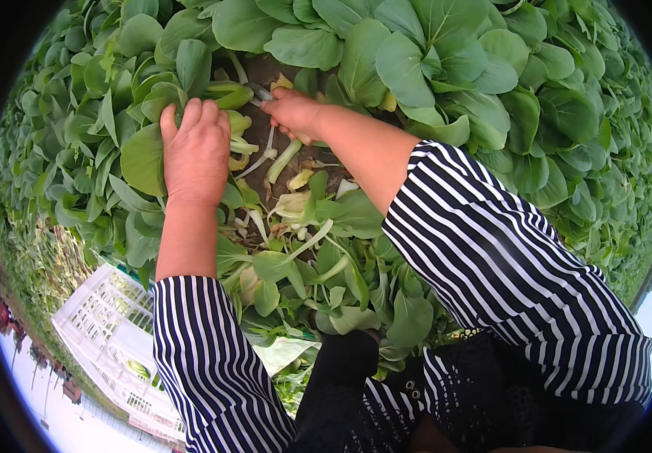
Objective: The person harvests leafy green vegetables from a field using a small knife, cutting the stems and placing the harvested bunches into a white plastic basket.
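My left hand [196,150] is curled over a green leafy plant with pale stalks, like bok choy [162,107], at the left of a gap in the crop; its fingertips are partly hidden among the leaves. To its right, my right hand [295,113] is closed around a tool with a metal blade [259,92], probably a knife, whose handle is hidden by the fingers. The blade points left, close to the base of a plant's light green stalks [230,95]. A loose pale stalk [285,161] lies on the soil just below my right hand.
Dense rows of the same leafy plants [445,62] surround the gap. Cut leaves and yellowed scraps [297,206] cover the ground nearer my body. A white plastic crate [111,340] stands at the lower left, with something green inside. My dark-clothed knee [340,362] is at the bottom.
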The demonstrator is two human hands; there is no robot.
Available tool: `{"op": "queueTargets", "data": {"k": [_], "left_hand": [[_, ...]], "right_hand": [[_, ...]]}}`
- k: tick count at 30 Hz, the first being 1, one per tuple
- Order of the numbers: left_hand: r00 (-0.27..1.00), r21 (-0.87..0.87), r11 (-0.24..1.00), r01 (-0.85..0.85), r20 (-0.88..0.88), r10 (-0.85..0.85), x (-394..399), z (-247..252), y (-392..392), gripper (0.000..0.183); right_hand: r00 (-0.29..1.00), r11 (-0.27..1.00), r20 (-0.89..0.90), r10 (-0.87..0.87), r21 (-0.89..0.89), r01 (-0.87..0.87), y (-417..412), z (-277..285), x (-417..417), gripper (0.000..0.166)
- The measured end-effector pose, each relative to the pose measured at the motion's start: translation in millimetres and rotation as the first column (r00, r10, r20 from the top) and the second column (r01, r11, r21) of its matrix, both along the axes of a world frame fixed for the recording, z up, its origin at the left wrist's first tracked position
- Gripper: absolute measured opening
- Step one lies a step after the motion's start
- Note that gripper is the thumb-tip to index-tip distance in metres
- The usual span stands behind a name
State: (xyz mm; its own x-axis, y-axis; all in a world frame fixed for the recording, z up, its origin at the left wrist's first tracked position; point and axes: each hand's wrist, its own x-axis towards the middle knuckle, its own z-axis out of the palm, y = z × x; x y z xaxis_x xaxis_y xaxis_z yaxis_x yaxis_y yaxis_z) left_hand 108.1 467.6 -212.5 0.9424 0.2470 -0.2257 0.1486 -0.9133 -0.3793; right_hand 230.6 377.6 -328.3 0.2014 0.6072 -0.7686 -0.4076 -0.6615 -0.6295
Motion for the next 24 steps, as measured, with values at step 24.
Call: {"op": "queueTargets", "data": {"k": [24], "left_hand": [[0.920, -0.240, 0.971, -0.005, 0.380, 0.099, -34, 17, -34, 0.040]], "right_hand": [[0.984, 0.992, -0.166, -0.071, 0.091, 0.087, -63, 8, -11, 0.032]]}}
